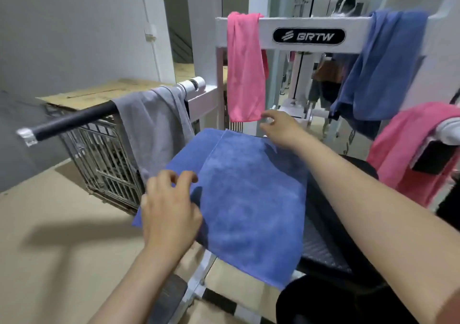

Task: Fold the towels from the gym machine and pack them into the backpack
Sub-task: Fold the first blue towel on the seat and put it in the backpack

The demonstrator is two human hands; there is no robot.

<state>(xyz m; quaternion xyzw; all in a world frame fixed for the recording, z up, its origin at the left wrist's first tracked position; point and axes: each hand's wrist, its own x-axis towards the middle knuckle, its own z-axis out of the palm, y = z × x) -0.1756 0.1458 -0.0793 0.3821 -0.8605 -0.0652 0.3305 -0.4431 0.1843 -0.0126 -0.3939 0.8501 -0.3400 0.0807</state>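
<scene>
A blue microfibre towel [249,199] lies spread over the black padded seat [331,226] of the white gym machine [308,22]. The left hand [171,206] curls its fingers over the towel's near-left edge, though a pinch cannot be told, and the right hand [281,129] lies loosely spread on its far corner. Around it a pink towel [245,69] and a darker blue towel [380,69] hang from the crossbar, a grey towel [154,124] drapes the black foam bar [74,120] beside a metal cage [104,159], and another pink towel [403,157] hangs at right.
</scene>
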